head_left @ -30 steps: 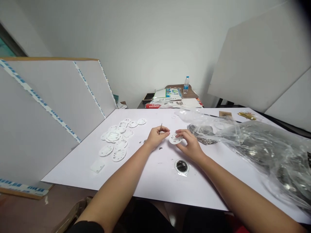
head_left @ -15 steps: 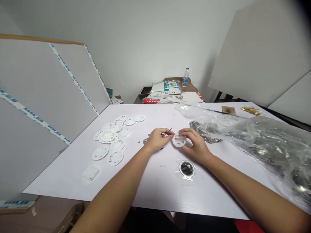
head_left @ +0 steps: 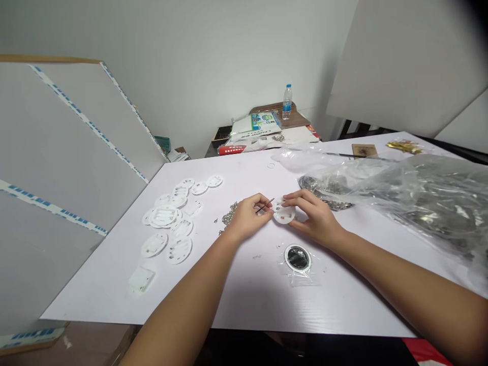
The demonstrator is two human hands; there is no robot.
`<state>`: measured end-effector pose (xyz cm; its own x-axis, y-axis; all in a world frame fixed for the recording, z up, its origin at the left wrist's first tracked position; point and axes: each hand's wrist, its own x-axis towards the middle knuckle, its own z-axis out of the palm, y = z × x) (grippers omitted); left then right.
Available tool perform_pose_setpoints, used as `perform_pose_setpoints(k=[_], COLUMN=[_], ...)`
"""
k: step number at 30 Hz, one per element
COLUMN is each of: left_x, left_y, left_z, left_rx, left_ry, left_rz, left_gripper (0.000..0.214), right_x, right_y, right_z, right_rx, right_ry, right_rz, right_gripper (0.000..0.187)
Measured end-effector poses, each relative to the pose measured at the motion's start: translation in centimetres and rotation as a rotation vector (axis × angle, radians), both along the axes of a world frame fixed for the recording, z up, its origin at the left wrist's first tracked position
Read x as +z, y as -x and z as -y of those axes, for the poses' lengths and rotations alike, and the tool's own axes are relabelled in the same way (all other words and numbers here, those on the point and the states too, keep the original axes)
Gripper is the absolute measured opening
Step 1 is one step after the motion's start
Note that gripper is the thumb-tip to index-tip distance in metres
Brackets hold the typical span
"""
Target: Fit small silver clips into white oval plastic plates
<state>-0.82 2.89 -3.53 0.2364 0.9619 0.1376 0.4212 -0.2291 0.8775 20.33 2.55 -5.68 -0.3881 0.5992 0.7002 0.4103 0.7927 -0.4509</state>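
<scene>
Over the middle of the white table, my right hand (head_left: 316, 216) grips a round white plastic battery holder (head_left: 284, 212) by its right side, thumb below and fingers on top. Slots and small metal contacts show on its face. My left hand (head_left: 249, 214) is closed at the holder's left edge, and a thin dark rod (head_left: 264, 206) sticks out from its fingers. Whatever else the left fingertips pinch is too small to make out. Just left of that hand lies a pile of small metal parts (head_left: 230, 216), partly hidden by it.
Several round white holders (head_left: 154, 245) and a square white one (head_left: 141, 279) lie at left. Nearer me is a round black disc with a white ring (head_left: 298, 258) on clear film. Plastic bags (head_left: 430, 203) of metal parts cover the right side. A water bottle (head_left: 287, 104) stands behind.
The view has tilted and shifted slightly. Both hands stay together at the white holder, which is turned a little differently now.
</scene>
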Motion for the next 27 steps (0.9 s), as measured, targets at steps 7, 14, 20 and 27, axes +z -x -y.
perform_pose_setpoints(k=[7,14,20,27], left_x=[0.6,0.8,1.1,1.2], left_y=[-0.5,-0.5,-0.6,-0.5], left_z=[0.4,0.5,0.6,0.7], left_rx=[0.014,0.042,0.090,0.082], left_ry=[-0.003,0.014,0.053,0.049], left_rz=[-0.047,-0.095,-0.152,-0.217], left_gripper=[0.014,0.019,0.023,0.025], right_x=[0.0,0.0,0.2,0.3], right_y=[0.1,0.0,-0.1,-0.2], right_z=[0.2,0.3,0.3,0.3], right_rx=[0.018,0.014,0.013,-0.022], right_ry=[-0.034,-0.034,-0.030,-0.029], right_rz=[-0.005,-0.009,-0.010,0.018], right_gripper=[0.023,0.026,0.032,0.044])
